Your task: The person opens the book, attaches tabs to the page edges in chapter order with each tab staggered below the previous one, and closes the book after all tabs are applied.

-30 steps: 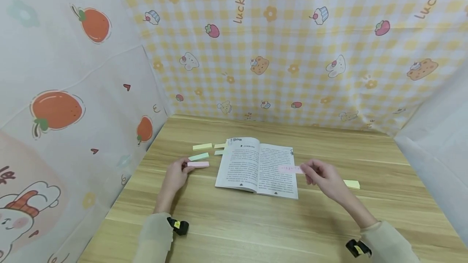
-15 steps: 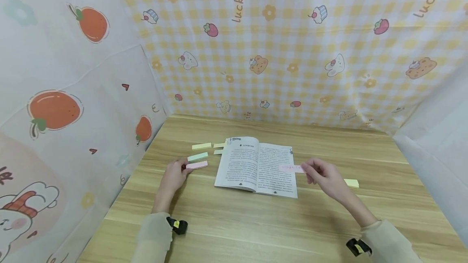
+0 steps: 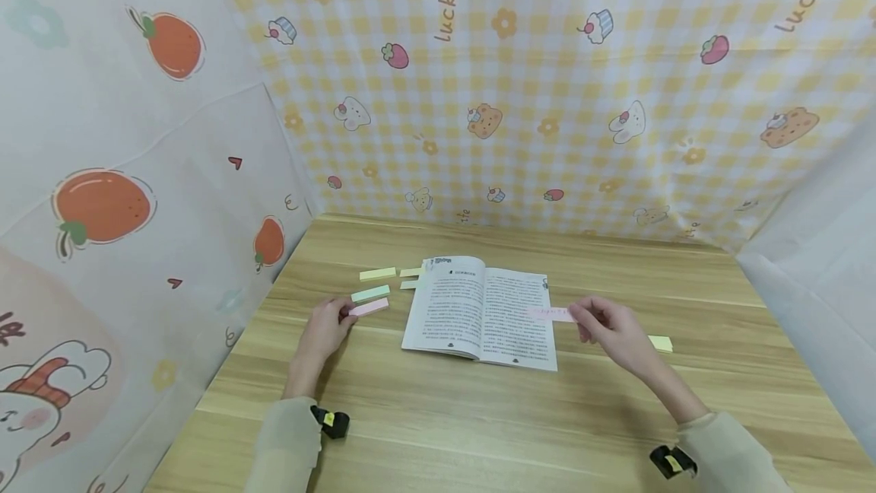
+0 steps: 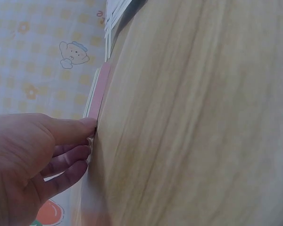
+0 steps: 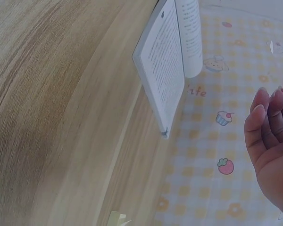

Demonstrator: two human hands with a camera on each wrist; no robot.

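An open book point(image 3: 516, 337) lies on the wooden table, printed pages up. At its left, my left hand point(image 3: 327, 329) pinches the near end of a pink sticky-note pad point(image 3: 370, 307) between thumb and fingers; the left wrist view shows the thumb on this pad point(image 4: 100, 89). Over the outer edge of the right page, my right hand point(image 3: 612, 329) pinches a pink sticky note point(image 3: 553, 314) with handwriting on it. In the right wrist view the fingers of this hand point(image 5: 271, 141) are curled, and the note does not show there.
Beyond the pink pad lie a green sticky-note pad point(image 3: 370, 294) and a yellow one point(image 3: 378, 274). A yellow tab point(image 3: 411, 272) and a pale green tab point(image 3: 407, 285) stick out from the book's left edge. Another yellow pad point(image 3: 661, 343) lies right of my right hand. Patterned cloth point(image 3: 520, 82) hangs behind.
My right hand has shifted slightly right with the pink note, so less of the note overlaps the page. The pink pad in my left hand has turned a little, its far end angled upward in view.
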